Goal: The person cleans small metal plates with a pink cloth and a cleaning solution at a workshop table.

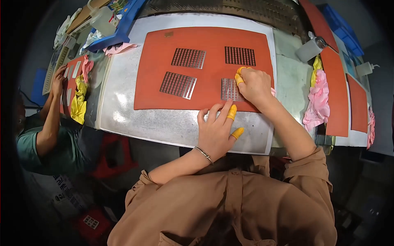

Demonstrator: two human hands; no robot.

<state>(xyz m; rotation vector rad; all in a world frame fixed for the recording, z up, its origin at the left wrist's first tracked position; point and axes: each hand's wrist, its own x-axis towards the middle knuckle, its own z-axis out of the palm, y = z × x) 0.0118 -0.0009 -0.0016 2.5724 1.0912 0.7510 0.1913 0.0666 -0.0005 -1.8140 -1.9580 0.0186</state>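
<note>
Several thin dark slotted metal plates lie on an orange-red mat. The near right plate is partly covered by my right hand, whose fingers are curled together over its right side. Whatever those fingers may hold is hidden. My left hand is open, palm down, its fingertips reaching the plate's near edge. Yellow finger cots cover some fingertips of both hands. Apart from my hands lie the near left plate, the far left plate and the far right plate.
A white squeeze bottle stands by a blue tray at back left. To the right are another bottle and a crumpled pink cloth. A co-worker's hand touches small pieces on another red mat at left.
</note>
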